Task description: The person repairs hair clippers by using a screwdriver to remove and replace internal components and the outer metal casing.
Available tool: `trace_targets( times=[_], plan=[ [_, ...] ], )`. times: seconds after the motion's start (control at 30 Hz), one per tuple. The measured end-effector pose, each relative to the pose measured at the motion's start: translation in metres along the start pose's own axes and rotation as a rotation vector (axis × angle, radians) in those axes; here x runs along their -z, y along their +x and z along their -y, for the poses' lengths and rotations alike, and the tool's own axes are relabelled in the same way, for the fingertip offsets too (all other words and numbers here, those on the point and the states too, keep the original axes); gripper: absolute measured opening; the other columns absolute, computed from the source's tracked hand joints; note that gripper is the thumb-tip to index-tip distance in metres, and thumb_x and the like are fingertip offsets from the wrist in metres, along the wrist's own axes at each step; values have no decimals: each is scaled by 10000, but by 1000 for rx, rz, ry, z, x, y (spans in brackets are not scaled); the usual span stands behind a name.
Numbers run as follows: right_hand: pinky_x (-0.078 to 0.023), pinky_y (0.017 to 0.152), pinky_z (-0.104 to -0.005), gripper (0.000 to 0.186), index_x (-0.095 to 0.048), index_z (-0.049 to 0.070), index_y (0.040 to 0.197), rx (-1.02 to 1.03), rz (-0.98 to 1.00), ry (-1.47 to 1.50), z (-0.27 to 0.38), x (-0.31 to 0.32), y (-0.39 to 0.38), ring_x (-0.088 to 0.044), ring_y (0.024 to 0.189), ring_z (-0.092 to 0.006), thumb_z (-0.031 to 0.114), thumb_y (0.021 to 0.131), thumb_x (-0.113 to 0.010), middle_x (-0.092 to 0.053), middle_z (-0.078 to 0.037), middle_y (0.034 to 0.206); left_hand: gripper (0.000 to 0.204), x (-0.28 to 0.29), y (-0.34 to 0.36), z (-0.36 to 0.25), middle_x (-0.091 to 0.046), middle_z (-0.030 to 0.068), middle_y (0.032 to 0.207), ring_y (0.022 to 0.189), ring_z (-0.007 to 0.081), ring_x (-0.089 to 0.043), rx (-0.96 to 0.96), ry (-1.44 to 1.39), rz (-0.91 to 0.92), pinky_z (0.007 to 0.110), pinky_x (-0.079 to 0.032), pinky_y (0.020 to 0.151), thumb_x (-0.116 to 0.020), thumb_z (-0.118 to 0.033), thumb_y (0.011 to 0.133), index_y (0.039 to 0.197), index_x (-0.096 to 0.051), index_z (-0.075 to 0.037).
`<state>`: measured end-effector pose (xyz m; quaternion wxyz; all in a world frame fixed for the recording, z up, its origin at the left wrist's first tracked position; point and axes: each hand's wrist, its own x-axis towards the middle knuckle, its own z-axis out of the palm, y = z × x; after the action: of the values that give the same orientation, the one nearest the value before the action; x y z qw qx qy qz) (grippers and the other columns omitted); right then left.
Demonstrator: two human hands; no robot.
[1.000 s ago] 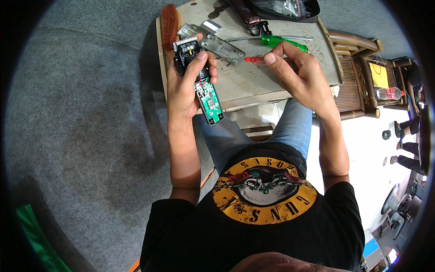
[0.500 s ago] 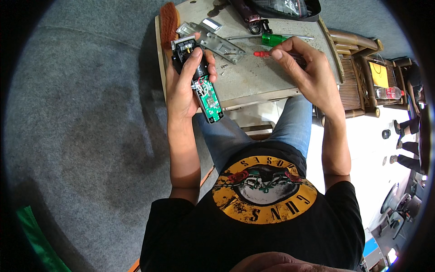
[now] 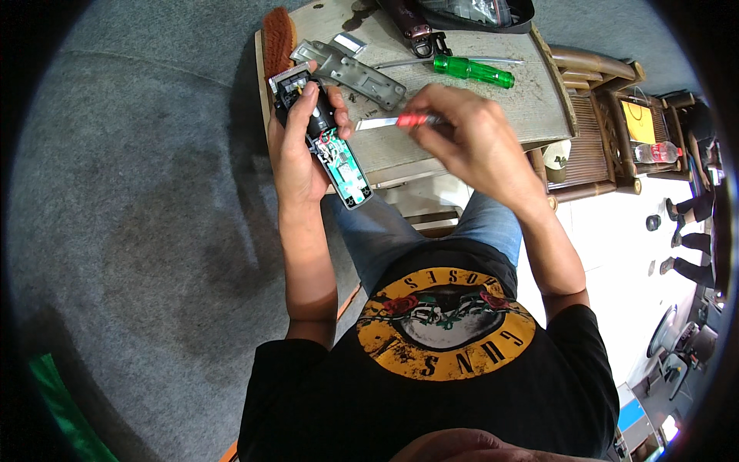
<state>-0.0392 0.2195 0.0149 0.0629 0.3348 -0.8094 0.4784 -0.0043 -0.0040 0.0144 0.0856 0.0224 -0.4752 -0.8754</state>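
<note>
Table [image 3: 539,100] sits ahead of the lap, clutter on top; loose parts could get knocked off if an arm sweeps across. Left hand [image 3: 296,158] wrapped round the open hair clipper [image 3: 322,115], thumb on top; the lower end hangs past the table's front edge, so a loosened grip could mean a drop. Right hand [image 3: 481,146] pinches a red-collared tool [image 3: 412,120], metal end aimed at the left fingers; a slip could jab them. Whether they touch: can't tell.

Casing cover [image 3: 354,73] lies just beyond the clipper; a bump could shove it. Green tool handle [image 3: 473,71] rests beyond the right hand, may roll if nudged. Circuit board [image 3: 344,173] is bare, easily scratched by a stray metal tip. Wires [image 3: 327,142] exposed, could snag or tear. Dark bits [image 3: 352,98], maybe screws, too small to tell; easily lost if brushed away.
</note>
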Motion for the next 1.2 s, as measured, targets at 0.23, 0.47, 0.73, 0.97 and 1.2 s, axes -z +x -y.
trace_targets(
  times=[0.23, 0.47, 0.73, 0.97, 1.2],
  plan=[
    [-567, 699, -444, 187, -741, 91, 957, 148, -16, -243, 8, -28, 20, -721, 735, -341, 126, 776, -771, -721, -138, 753, 385, 0, -3, -1, -591, 108, 894, 771, 153, -544, -27, -58, -36, 287, -460, 632, -549, -208, 1043, 1378, -508, -23],
    [-568, 668, -442, 145, -744, 111, 917, 209, 80, -401, 4, -31, 29, -726, 706, -338, 170, 785, -740, -715, -154, 723, 378, -1, 1, 3, -608, 109, 831, 704, 156, -572, -7, -102, -80, 304, -482, 581, -625, -208, 1005, 1336, -507, -69],
    [-574, 654, -336, 214, -718, 3, 986, 12, -106, 152, -2, -35, 35, -736, 694, -193, 101, 804, -774, -717, -147, 719, 477, 1, -2, 3, -603, 81, 860, 732, 132, -570, -34, -85, -54, 288, -492, 601, -653, -72, 968, 1414, -487, -43],
    [-581, 662, -244, 127, -696, -62, 1050, -195, -171, 876, 24, -56, 37, -706, 728, -102, -25, 931, -672, -742, -76, 811, 538, 1, -2, 1, -694, 118, 993, 724, 127, -619, 14, -29, 27, 274, -508, 574, -677, -21, 924, 1430, -494, -12],
    [-575, 644, -246, 141, -707, -58, 1042, -203, -168, 655, 33, -55, 34, -717, 719, -101, 29, 931, -714, -731, -76, 766, 553, 4, -4, 1, -707, 113, 968, 712, 118, -621, 6, 10, 21, 250, -507, 587, -693, -39, 919, 1434, -495, -19]
  ],
)
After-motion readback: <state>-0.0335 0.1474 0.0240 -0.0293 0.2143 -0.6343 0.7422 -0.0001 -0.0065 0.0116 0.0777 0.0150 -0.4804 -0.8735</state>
